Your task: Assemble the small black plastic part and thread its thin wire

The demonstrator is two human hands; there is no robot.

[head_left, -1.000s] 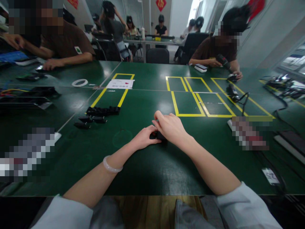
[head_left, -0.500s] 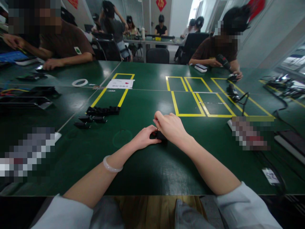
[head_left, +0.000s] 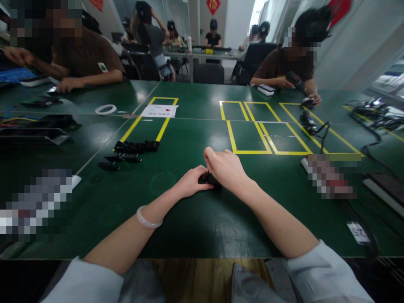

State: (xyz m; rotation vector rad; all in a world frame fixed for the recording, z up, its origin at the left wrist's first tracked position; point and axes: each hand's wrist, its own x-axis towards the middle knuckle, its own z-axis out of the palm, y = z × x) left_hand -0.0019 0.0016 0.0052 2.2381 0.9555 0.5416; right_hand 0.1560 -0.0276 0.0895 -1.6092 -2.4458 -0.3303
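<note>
Near the middle of the green table (head_left: 189,227), my left hand (head_left: 191,182) grips a small black block-shaped part (head_left: 213,180) between thumb and fingers. The part rests on or just above the tabletop, and much of it is hidden. Bent over it from the right, my right hand (head_left: 227,169) is closed, its fingertips drawn together above the part. Whatever those fingers pinch is too small or hidden to make out. Off to the left lie several similar black parts (head_left: 118,157), beside a row of black pieces (head_left: 136,146).
Yellow tape outlines (head_left: 252,152) mark the table ahead. A paper sheet (head_left: 159,110) and a white ring (head_left: 106,110) lie at the far left. A black power tool (head_left: 308,123) with a cable lies at the right. Two co-workers sit across the table, one holding a dark tool (head_left: 296,82).
</note>
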